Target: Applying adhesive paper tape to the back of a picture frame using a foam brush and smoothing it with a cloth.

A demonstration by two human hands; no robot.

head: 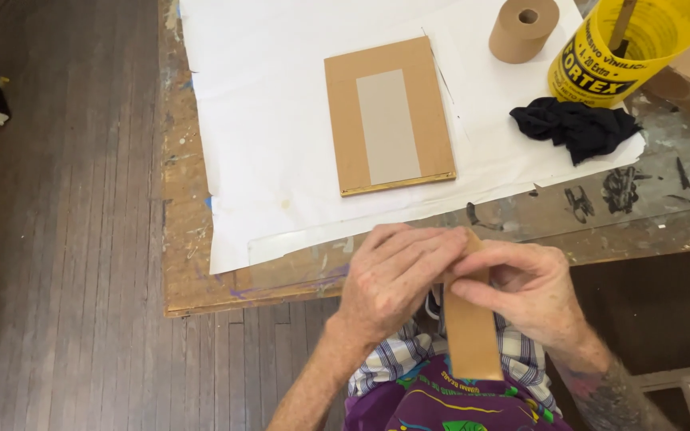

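Two hands, left hand [393, 275] and right hand [525, 291], pinch paper strip [471, 335] beyond table edge [241, 297].

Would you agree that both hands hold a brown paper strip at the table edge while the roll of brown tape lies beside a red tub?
Not quite: the head view shows the tub is yellow, not red. The rest stands: the left hand and right hand hold the brown paper strip, and the roll of brown tape lies beside the tub.

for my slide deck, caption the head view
Both hands, left hand and right hand, pinch a brown paper strip above the worktable.
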